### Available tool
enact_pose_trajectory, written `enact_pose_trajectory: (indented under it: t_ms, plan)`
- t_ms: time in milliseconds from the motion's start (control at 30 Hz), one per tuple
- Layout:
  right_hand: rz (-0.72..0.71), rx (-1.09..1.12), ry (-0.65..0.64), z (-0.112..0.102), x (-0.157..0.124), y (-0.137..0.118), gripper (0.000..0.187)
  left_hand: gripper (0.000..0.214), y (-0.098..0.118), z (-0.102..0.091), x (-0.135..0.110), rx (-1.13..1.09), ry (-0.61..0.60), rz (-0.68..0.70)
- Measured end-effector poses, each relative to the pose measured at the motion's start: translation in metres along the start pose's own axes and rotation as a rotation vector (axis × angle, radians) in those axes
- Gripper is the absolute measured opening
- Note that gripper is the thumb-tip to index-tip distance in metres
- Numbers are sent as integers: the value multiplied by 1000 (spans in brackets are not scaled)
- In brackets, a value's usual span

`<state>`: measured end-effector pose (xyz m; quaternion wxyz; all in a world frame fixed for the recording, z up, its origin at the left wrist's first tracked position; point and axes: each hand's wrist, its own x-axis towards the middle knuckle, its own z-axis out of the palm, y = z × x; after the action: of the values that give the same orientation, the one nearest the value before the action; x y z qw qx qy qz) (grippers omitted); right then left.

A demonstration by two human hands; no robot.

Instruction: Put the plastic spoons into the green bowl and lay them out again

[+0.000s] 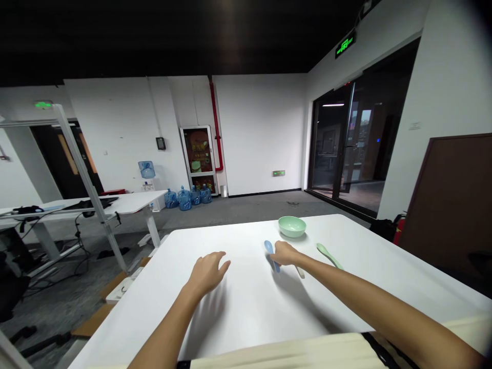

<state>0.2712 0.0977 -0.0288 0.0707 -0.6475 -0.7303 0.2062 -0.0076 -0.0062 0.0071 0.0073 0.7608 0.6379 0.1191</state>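
Observation:
A white table (246,312) fills the lower middle of my head view. My left hand (206,274) hangs over its bare surface, fingers loosely apart, touching nothing I can see. My right hand (286,253) lies over a pale blue plastic spoon (269,247), hiding its middle. A beige handle (300,272) sticks out beneath that hand, and the rest of it is hidden. To the right lies a pale green plastic spoon (328,255). Behind them stands a pale green bowl (292,226). I cannot tell whether my right hand grips anything.
Left of the table stand a metal upright (88,179) and a white desk (126,202) with cables beneath. Cardboard (92,320) lies on the floor. Blue water jugs (184,198) line the far wall. A red fire extinguisher (398,229) and a brown panel (449,205) stand at right.

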Motion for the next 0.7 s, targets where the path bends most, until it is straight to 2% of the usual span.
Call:
enact_pose_trajectory:
  t_ms: [200,333,533,700]
  plan:
    - [-13,-71,-6,20,1,-11,14,50,1,-1,1,1,-7,-6]
    - [-3,-40,-27,27,-3,-15,13,50,1,0,3,-2,-4,-1]
    - [12,-20,-82,39,4,-12,8,51,-1,0,3,1,-10,-1]
    - [14,-36,-60,44,7,-10,9,51,-2,3,3,0,-2,6]
